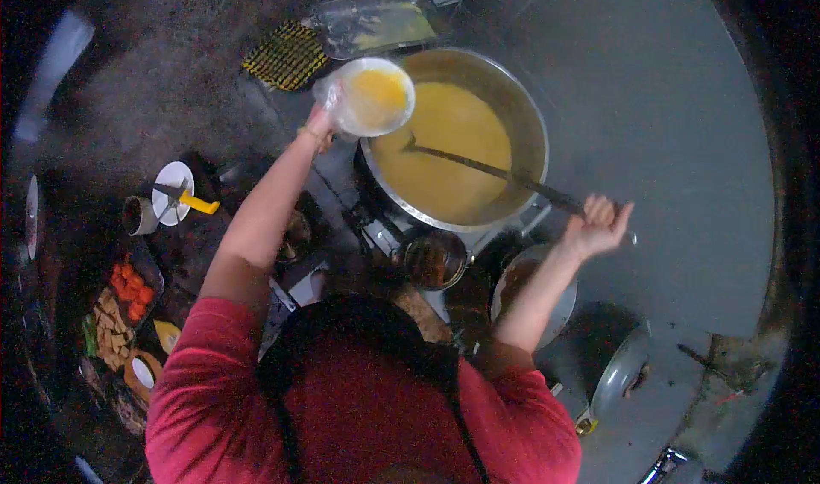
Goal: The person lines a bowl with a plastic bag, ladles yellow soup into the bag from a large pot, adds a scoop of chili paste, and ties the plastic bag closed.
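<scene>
My left hand, wrapped in what looks like clear plastic, holds a white bowl tilted at the left rim of a large metal pot. Something yellow lies in the bowl. Yellow liquid fills the lower part of the pot. My right hand is closed around the handle of a long dark stirring tool. Its far end dips into the liquid, so I cannot make out its shape.
A clear tray with yellow residue and a yellow-black woven mat sit beyond the pot. A yellow-handled knife lies on a white plate at left, above chopped orange vegetables. Pans stand at right.
</scene>
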